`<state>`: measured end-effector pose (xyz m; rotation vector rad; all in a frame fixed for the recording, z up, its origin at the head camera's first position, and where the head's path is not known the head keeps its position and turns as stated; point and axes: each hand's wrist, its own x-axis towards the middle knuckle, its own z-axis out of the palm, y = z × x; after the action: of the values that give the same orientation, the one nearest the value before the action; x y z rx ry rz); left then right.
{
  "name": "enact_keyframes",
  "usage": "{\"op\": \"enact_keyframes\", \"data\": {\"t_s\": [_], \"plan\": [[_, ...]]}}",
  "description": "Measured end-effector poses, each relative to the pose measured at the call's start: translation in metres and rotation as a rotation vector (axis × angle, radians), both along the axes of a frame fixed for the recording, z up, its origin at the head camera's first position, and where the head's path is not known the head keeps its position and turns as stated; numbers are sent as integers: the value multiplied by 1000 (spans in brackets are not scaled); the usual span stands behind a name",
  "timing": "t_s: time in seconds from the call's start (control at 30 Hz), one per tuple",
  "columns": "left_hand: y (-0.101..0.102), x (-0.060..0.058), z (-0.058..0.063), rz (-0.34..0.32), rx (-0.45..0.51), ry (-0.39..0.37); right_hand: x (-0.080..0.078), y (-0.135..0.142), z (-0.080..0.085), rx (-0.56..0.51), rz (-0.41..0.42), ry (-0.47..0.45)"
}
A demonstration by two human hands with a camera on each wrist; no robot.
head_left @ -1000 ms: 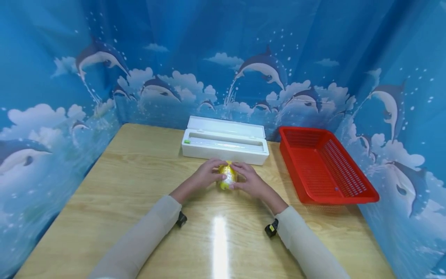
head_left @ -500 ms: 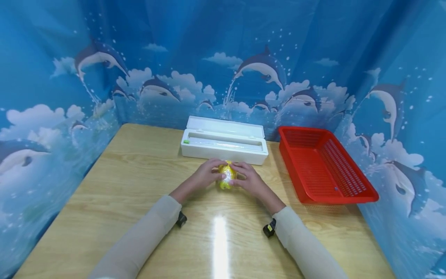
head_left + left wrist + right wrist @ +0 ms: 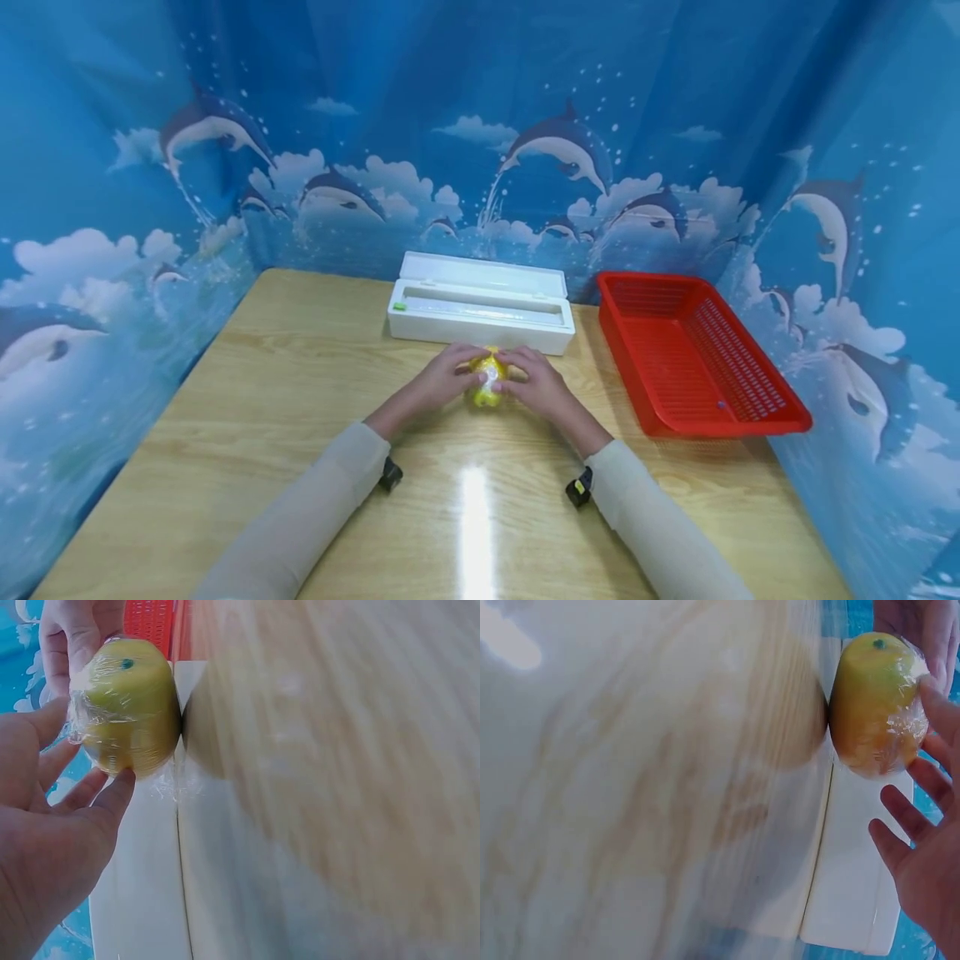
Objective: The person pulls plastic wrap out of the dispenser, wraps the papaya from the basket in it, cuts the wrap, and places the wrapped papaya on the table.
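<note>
A yellow fruit [image 3: 489, 390] tinged green and orange sits on the wooden table, wrapped in clear cling film. A green stem spot shows on its surface in both wrist views. My left hand [image 3: 442, 379] holds it from the left with thumb and fingertips. From the right, my right hand [image 3: 540, 387] holds the same fruit, thumb toward the near side; in the right wrist view its lower fingers spread away from the fruit. Wrinkled film bunches along the fruit [image 3: 124, 705] on the left hand's side. Just behind the hands stands a white cling film box [image 3: 480, 325] with its lid raised.
A green slider [image 3: 400, 307] sits at the left end of the box. To the right stands a red perforated plastic basket [image 3: 637, 379]. Blue dolphin-print curtains [image 3: 450, 83] close off the back and both sides of the table [image 3: 300, 367].
My right thumb has shifted slightly up along the fruit from its near end. The left hand stays in the same place, and the fruit has barely moved.
</note>
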<state>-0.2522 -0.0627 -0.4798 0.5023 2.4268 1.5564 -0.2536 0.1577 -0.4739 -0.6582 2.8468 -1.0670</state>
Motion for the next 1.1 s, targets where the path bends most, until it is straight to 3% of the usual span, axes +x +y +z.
{"op": "enact_keyframes", "data": {"t_s": [0.17, 0.5, 0.8, 1.1], "plan": [[0, -2, -1, -1, -22, 12, -3, 1, 0, -11, -4, -13], [1, -2, -3, -4, 7, 19, -8, 2, -9, -65, 18, 80], [-1, 0, -4, 49, -33, 33, -7, -2, -7, -117, -24, 21], [1, -2, -4, 46, -23, 49, -10, -5, -12, -242, -50, 47]]}}
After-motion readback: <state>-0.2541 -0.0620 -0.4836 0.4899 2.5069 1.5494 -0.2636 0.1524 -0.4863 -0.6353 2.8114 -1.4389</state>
